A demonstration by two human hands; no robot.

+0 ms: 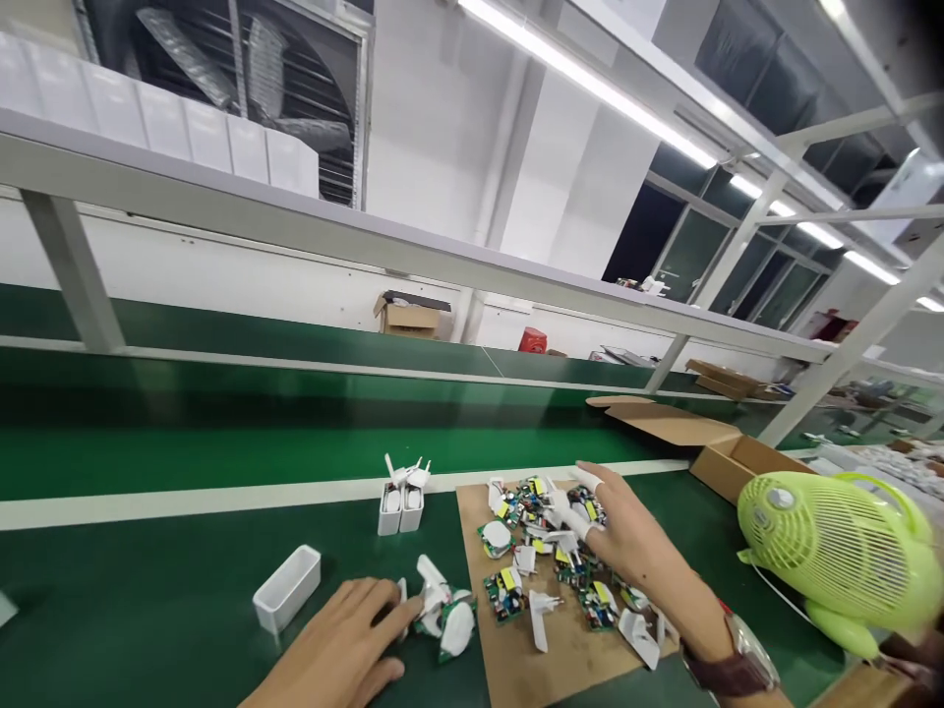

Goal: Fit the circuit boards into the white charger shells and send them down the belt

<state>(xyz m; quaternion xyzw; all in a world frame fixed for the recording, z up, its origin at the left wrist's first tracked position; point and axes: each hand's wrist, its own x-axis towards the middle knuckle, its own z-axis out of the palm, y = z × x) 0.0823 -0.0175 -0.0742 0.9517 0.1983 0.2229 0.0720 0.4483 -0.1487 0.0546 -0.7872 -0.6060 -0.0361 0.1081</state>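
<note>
My left hand [346, 644] rests low on the green table, fingers curled beside a white plug part with a circuit board [446, 615]; whether it grips anything is unclear. My right hand [626, 536], with white finger cots and a wristwatch, reaches over a brown cardboard sheet [516, 669] covered with several small circuit boards and white plug parts [546, 551]. Its fingers are spread above the pile. Two assembled white chargers [400, 497] stand upright further back. An empty white housing [287, 588] lies to the left.
A green desk fan [833, 551] sits at the right edge. An open cardboard box [708, 442] lies behind it. A green conveyor belt [221, 433] runs across behind the work area, under a metal shelf rail.
</note>
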